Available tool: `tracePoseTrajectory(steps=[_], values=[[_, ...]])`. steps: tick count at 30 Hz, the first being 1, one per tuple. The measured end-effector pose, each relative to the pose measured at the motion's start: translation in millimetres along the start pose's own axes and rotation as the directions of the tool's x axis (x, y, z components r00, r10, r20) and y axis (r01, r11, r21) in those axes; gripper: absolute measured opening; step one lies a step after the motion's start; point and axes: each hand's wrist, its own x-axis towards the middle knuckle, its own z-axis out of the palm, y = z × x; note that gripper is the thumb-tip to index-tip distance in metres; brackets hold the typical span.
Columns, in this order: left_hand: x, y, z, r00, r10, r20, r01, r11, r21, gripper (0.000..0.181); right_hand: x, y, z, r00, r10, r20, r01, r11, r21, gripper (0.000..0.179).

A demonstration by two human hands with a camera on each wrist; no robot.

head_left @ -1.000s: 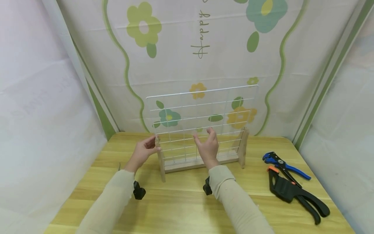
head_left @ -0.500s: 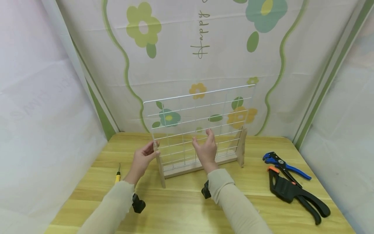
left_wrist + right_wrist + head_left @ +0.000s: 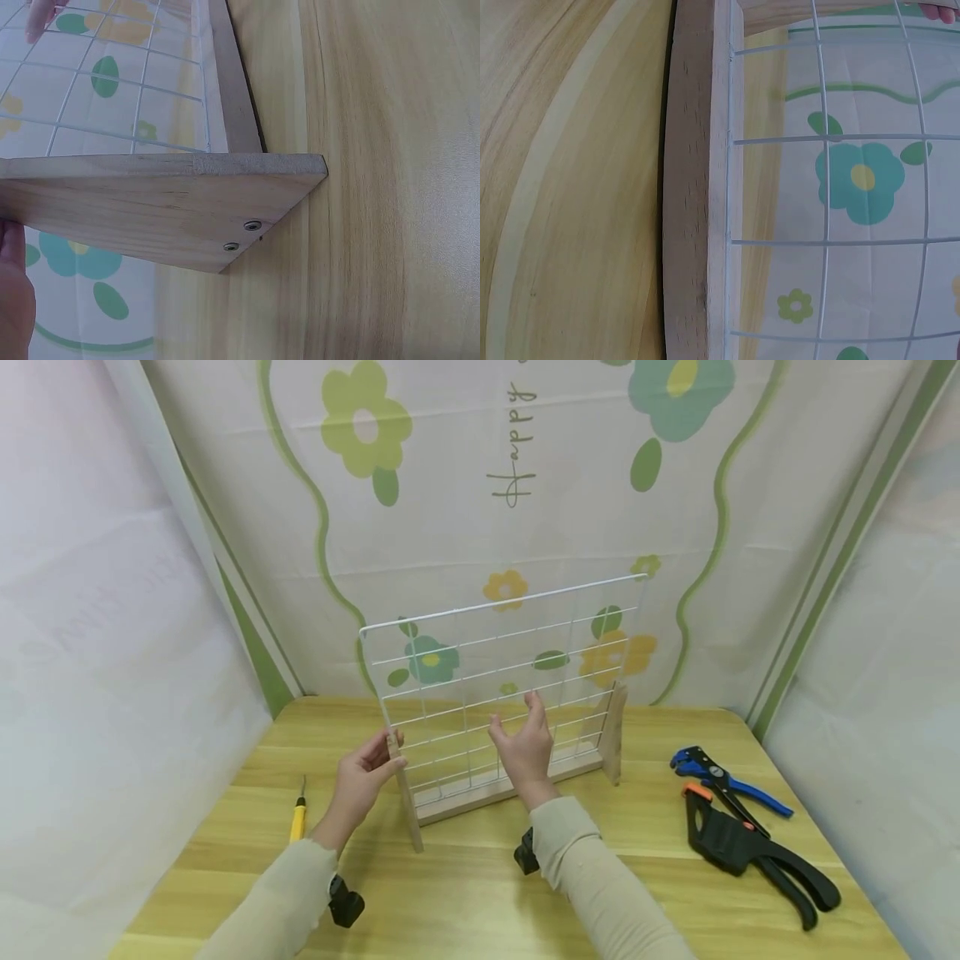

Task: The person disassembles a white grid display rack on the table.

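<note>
A white wire grid (image 3: 480,685) stands upright in a wooden base, with a wooden side panel (image 3: 405,789) at the left end and another wooden side panel (image 3: 613,735) at the right. My left hand (image 3: 362,781) grips the upper part of the left panel between thumb and fingers. Two round metal screw heads (image 3: 252,225) show low on that panel's outer face. In front of the middle of the grid is my right hand (image 3: 525,747), thumb and index finger spread apart with a gap between them. Its other fingers are mostly hidden.
Left of my left hand lies a yellow-handled screwdriver (image 3: 298,822). On the right are blue-handled wire strippers (image 3: 716,777) and a black hand tool with an orange tip (image 3: 731,839). A flower-printed cloth (image 3: 442,518) hangs behind the wooden table (image 3: 450,902).
The rack's left end has swung toward me and slightly left, with my left hand on it. My right hand has shifted slightly left. The screwdriver, mostly hidden before, is now visible.
</note>
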Motion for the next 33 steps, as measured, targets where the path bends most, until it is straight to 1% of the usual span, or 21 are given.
tracePoseTrajectory(steps=[4, 5, 8, 11, 13, 16, 19, 22, 24, 27, 33], values=[[-1.7, 0.0, 0.2, 1.0, 0.016, 0.006, -0.016, 1.0, 0.006, 0.052, -0.8, 2, -1, 1.0, -0.03, -0.006, 0.03, 0.999, -0.016, 0.065], [-2.2, 0.0, 0.4, 1.0, 0.015, 0.007, -0.015, 1.0, 0.004, 0.053, -0.7, 2, -1, 0.999, -0.037, -0.01, 0.037, 0.999, -0.019, 0.065], [-3.8, 0.0, 0.6, 1.0, -0.002, 0.008, 0.002, 1.0, 0.002, 0.054, -0.3, 1, -2, 1.0, -0.026, -0.014, 0.026, 1.0, -0.01, 0.063], [-5.9, -0.6, 0.2, 0.999, -0.034, -0.005, 0.034, 0.999, -0.011, 0.056, 0.6, -3, -1, 1.0, 0.008, -0.01, -0.008, 1.0, 0.03, 0.06], [-6.9, -0.7, 0.2, 0.999, -0.048, -0.016, 0.048, 0.999, -0.019, 0.056, 1.8, -6, -1, 0.999, 0.047, -0.004, -0.047, 0.997, 0.063, 0.057], [-6.4, -0.1, 1.8, 0.999, -0.043, -0.024, 0.043, 0.999, -0.025, 0.054, 5.3, -10, -1, 0.994, 0.112, -0.011, -0.111, 0.989, 0.102, 0.053], [-4.5, 0.0, 4.0, 0.999, -0.03, -0.01, 0.03, 0.999, -0.035, 0.052, 9.1, -12, -3, 0.983, 0.179, -0.026, -0.174, 0.975, 0.137, 0.051], [-2.7, -0.8, 5.3, 1.0, -0.027, 0.003, 0.028, 0.998, -0.049, 0.052, 12.0, -13, -5, 0.976, 0.218, -0.02, -0.213, 0.966, 0.149, 0.051], [-2.5, -1.1, 5.0, 0.999, -0.032, 0.005, 0.032, 0.998, -0.049, 0.053, 13.0, -13, -5, 0.974, 0.228, -0.013, -0.223, 0.963, 0.149, 0.051], [-2.6, -0.9, 3.7, 1.0, -0.031, 0.003, 0.031, 0.999, -0.021, 0.054, 13.8, -13, -5, 0.974, 0.225, -0.011, -0.221, 0.965, 0.142, 0.051], [-2.7, 1.5, 0.0, 0.999, -0.017, 0.032, 0.016, 0.999, 0.029, 0.056, 13.1, -14, -3, 0.976, 0.219, -0.018, -0.214, 0.964, 0.155, 0.051]])
